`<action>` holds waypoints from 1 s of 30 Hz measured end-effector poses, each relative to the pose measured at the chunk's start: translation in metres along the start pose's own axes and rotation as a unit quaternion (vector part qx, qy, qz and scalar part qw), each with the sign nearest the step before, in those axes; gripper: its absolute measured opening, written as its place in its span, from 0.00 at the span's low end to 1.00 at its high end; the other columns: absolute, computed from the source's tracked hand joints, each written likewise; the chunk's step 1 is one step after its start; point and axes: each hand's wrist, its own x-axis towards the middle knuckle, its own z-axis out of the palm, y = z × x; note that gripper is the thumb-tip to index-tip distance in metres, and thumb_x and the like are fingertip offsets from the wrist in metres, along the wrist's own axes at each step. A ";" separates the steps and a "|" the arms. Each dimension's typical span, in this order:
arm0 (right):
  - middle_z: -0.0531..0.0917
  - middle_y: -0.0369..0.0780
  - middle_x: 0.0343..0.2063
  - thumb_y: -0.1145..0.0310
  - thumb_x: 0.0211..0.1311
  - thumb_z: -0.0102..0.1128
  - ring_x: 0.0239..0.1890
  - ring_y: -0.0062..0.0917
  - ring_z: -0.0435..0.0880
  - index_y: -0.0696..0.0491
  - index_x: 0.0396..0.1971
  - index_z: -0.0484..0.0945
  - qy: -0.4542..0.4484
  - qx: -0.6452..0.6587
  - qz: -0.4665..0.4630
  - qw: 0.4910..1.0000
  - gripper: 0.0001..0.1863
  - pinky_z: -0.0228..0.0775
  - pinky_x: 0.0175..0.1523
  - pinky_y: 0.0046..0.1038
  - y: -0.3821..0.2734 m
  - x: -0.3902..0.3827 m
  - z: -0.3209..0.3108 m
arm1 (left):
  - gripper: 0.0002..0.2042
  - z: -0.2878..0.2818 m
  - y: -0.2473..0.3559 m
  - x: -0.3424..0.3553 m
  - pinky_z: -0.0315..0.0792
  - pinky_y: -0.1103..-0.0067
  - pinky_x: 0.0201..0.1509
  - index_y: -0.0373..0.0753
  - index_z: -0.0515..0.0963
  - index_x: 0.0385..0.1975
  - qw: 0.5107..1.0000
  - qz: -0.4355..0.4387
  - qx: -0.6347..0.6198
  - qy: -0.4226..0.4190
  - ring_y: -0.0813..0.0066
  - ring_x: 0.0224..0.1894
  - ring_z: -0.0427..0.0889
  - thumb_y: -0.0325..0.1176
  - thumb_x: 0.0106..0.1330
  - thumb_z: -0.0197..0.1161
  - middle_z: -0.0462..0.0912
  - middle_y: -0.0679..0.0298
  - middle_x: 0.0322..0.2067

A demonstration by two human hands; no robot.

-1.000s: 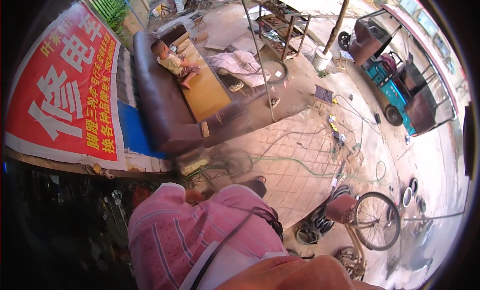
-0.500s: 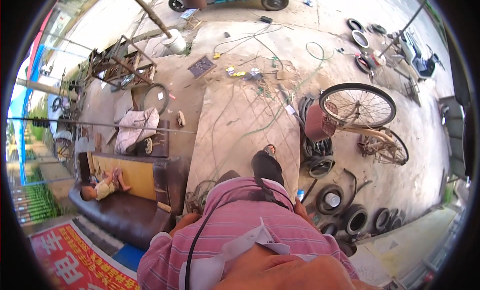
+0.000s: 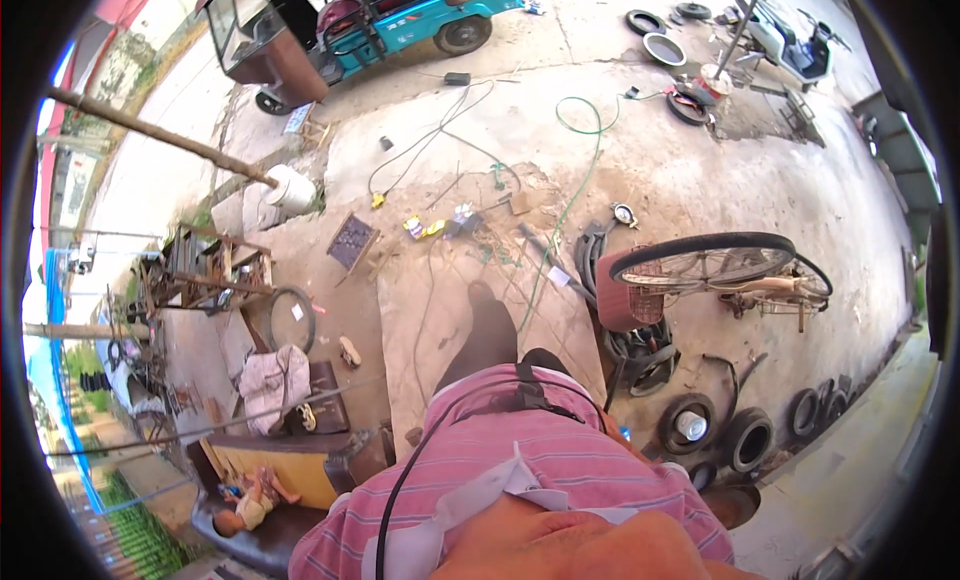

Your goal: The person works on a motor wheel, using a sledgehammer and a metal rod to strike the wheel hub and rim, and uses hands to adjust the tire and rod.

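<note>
Fingers are hidden, their state impossible to tell, while one tyre (image 3: pixel 665 430) rings one clear container (image 3: pixel 690 426).

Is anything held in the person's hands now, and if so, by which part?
It cannot be told: neither hand shows clearly past the pink striped shirt.

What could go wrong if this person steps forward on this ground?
The loose green line lies across the ground ahead and might trip the person.

At the person's right, a pale container appears to sit inside a dark tyre; bumping the tyre could perhaps tip it over.
</note>
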 end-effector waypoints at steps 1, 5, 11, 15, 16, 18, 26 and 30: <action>0.82 0.53 0.24 0.54 0.70 0.51 0.20 0.43 0.84 0.60 0.48 0.74 0.000 -0.025 -0.057 0.998 0.22 0.76 0.28 0.45 0.002 0.024 0.001 | 0.11 -0.006 0.028 0.016 0.72 0.72 0.28 0.38 0.81 0.29 1.000 0.000 0.007 -0.001 0.71 0.22 0.77 0.40 0.64 0.68 0.77 0.62 0.19; 0.82 0.53 0.26 0.62 0.69 0.50 0.25 0.43 0.86 0.58 0.52 0.72 -0.032 -0.038 -0.070 0.996 0.18 0.75 0.31 0.49 -0.006 0.160 0.017 | 0.11 -0.033 0.161 0.101 0.72 0.72 0.27 0.38 0.81 0.29 0.999 0.011 0.039 -0.010 0.71 0.22 0.77 0.39 0.64 0.68 0.77 0.62 0.19; 0.83 0.51 0.24 0.55 0.70 0.48 0.24 0.41 0.85 0.59 0.48 0.75 0.057 0.098 0.112 0.987 0.22 0.75 0.31 0.46 -0.147 0.264 -0.005 | 0.11 -0.100 0.336 0.138 0.72 0.72 0.27 0.38 0.80 0.29 0.997 0.015 0.076 0.011 0.71 0.21 0.77 0.39 0.64 0.68 0.77 0.62 0.19; 0.83 0.50 0.24 0.50 0.70 0.46 0.24 0.40 0.85 0.60 0.46 0.77 0.082 0.160 0.140 0.974 0.25 0.74 0.31 0.44 -0.212 0.326 -0.050 | 0.11 -0.120 0.468 0.148 0.72 0.72 0.26 0.38 0.80 0.29 0.996 0.024 0.088 0.024 0.72 0.21 0.77 0.39 0.64 0.68 0.77 0.62 0.18; 0.83 0.49 0.23 0.49 0.70 0.46 0.24 0.40 0.85 0.60 0.45 0.77 0.086 0.174 0.144 0.970 0.26 0.74 0.31 0.44 -0.226 0.350 -0.061 | 0.11 -0.122 0.503 0.157 0.72 0.72 0.26 0.38 0.80 0.29 0.995 0.027 0.090 0.027 0.72 0.21 0.77 0.39 0.64 0.68 0.77 0.62 0.18; 0.83 0.49 0.23 0.46 0.71 0.45 0.24 0.39 0.84 0.60 0.44 0.78 0.097 0.190 0.158 0.964 0.28 0.74 0.31 0.43 -0.253 0.402 -0.091 | 0.10 -0.120 0.569 0.178 0.71 0.72 0.26 0.38 0.80 0.30 0.995 0.025 0.094 0.034 0.72 0.21 0.77 0.39 0.64 0.68 0.77 0.63 0.18; 0.83 0.46 0.21 0.37 0.72 0.42 0.23 0.37 0.84 0.62 0.38 0.82 0.095 0.199 0.207 0.953 0.38 0.74 0.32 0.39 -0.376 0.661 -0.271 | 0.10 -0.057 0.848 0.245 0.71 0.72 0.25 0.38 0.79 0.30 0.994 0.007 0.100 0.043 0.72 0.21 0.76 0.38 0.65 0.68 0.76 0.63 0.18; 0.81 0.42 0.19 0.33 0.72 0.41 0.21 0.33 0.82 0.61 0.34 0.83 0.122 0.240 0.175 0.947 0.41 0.72 0.30 0.35 -0.453 0.735 -0.383 | 0.10 -0.013 0.980 0.244 0.71 0.72 0.24 0.38 0.79 0.30 0.993 0.019 0.114 0.019 0.72 0.20 0.76 0.38 0.65 0.68 0.76 0.63 0.18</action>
